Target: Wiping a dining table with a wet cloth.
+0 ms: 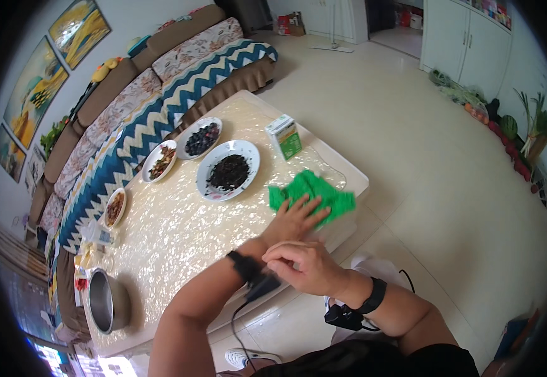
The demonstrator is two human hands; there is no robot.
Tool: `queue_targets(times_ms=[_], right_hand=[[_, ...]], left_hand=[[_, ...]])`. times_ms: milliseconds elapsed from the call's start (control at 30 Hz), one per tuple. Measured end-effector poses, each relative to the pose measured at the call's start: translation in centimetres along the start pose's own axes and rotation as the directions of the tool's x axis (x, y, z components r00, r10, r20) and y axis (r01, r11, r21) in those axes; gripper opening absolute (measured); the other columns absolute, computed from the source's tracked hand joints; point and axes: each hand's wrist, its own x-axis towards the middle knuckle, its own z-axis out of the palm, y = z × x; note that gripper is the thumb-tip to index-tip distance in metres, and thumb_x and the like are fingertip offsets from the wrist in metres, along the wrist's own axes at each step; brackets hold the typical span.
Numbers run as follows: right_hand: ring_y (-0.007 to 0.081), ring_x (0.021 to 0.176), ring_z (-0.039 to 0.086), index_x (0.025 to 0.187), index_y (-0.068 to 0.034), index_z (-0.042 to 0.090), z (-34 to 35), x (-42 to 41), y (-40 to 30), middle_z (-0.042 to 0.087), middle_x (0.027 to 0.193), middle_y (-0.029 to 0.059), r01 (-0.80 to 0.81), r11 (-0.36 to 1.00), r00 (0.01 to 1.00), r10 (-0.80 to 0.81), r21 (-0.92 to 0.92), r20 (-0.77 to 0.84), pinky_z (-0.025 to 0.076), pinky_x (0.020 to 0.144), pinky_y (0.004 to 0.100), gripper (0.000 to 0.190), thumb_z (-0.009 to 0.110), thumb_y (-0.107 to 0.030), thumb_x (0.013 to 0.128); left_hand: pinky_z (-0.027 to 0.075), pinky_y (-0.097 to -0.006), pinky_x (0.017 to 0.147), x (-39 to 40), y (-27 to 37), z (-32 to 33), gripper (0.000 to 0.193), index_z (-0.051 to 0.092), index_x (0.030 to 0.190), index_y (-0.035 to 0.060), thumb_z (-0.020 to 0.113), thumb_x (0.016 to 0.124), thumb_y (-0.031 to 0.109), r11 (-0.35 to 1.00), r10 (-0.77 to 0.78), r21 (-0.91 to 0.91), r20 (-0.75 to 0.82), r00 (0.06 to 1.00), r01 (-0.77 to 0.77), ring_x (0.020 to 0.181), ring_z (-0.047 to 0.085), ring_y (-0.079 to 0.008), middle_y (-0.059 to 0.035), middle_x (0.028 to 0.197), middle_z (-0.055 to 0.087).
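Observation:
My left hand (pixel 297 219) lies flat with spread fingers on a crumpled green cloth (pixel 320 191) at the near right corner of the table. My right hand (pixel 304 266) is held beside my left wrist, fingers curled, with nothing visible in it. A green and white carton (pixel 284 136) stands beyond the cloth. To its left is a large bowl of dark shredded food (pixel 228 172). Bowls of dark berries (pixel 201 139), mixed chopped food (pixel 161 161) and brown food (pixel 114 208) stand along the sofa side.
The table (pixel 174 240) has a clear, shiny cover. An empty metal pot (pixel 108 301) stands at its near left end. A sofa (pixel 160 101) with a zigzag cover runs along the far side. Vegetables (pixel 509 127) lie along the right wall. Black cables hang from both wrist straps.

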Motion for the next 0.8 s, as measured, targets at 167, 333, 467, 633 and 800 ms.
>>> queue_targets(times_ms=[167, 333, 467, 633, 800], right_hand=[[0.0225, 0.074, 0.069, 0.092, -0.002, 0.068, 1.7, 0.2, 0.1, 0.07, 0.088, 0.0111, -0.029, 0.998, 0.998, 0.031, -0.056, 0.047, 0.054, 0.065, 0.0299, 0.007, 0.064, -0.004, 0.087], [0.0283, 0.07, 0.066, 0.09, -0.003, 0.065, 3.7, 0.4, -0.4, 0.067, 0.084, 0.0124, -0.056, 0.998, 0.994, 0.057, -0.013, 0.092, 0.052, 0.063, 0.0328, 0.005, 0.064, -0.005, 0.086], [0.0249, 0.071, 0.068, 0.09, -0.003, 0.065, 4.5, 0.6, -0.7, 0.069, 0.086, 0.0113, -0.104, 0.995, 0.977, 0.103, -0.005, 0.184, 0.052, 0.062, 0.0318, 0.005, 0.065, -0.005, 0.086], [0.0238, 0.072, 0.068, 0.092, -0.002, 0.066, 4.7, 1.1, -0.5, 0.069, 0.088, 0.0116, -0.107, 0.994, 0.97, 0.109, -0.02, 0.217, 0.053, 0.063, 0.0302, 0.006, 0.065, -0.005, 0.086], [0.0219, 0.072, 0.068, 0.094, -0.002, 0.066, 5.0, 1.7, 0.3, 0.069, 0.09, 0.0117, -0.162, 0.986, 0.957, 0.164, -0.027, 0.238, 0.054, 0.063, 0.0299, 0.009, 0.066, -0.004, 0.086]], left_hand=[[0.015, -0.0624, 0.113, -15.0, 2.6, -1.7, 0.067, 0.037, 0.148, 0.0185, 0.059, 0.09, 0.044, 0.978, -0.091, -0.19, -0.003, 0.996, 0.088, 0.144, 0.022, -0.0401, -0.016, 0.155, 0.028], [0.017, -0.0608, 0.113, -26.9, 0.5, -1.7, 0.065, 0.034, 0.15, 0.0206, 0.048, 0.095, 0.051, 0.806, -0.587, -0.104, -0.008, 0.81, 0.583, 0.144, 0.023, -0.0407, -0.0176, 0.157, 0.025], [0.017, -0.0613, 0.113, -31.2, -7.6, -1.0, 0.066, 0.031, 0.152, 0.0199, 0.043, 0.096, 0.054, 0.565, -0.825, -0.155, -0.089, 0.558, 0.811, 0.144, 0.021, -0.0415, -0.0186, 0.157, 0.022], [0.015, -0.0622, 0.114, -29.0, -19.8, -1.7, 0.07, 0.028, 0.153, 0.0216, 0.036, 0.095, 0.062, 0.331, -0.943, -0.171, -0.102, 0.318, 0.928, 0.146, 0.018, -0.0401, -0.0171, 0.159, 0.02], [0.015, -0.0617, 0.114, -21.1, -25.7, -3.0, 0.068, 0.029, 0.152, 0.0227, 0.035, 0.095, 0.06, 0.402, -0.914, -0.153, -0.122, 0.386, 0.903, 0.146, 0.019, -0.0383, -0.0146, 0.159, 0.022]])
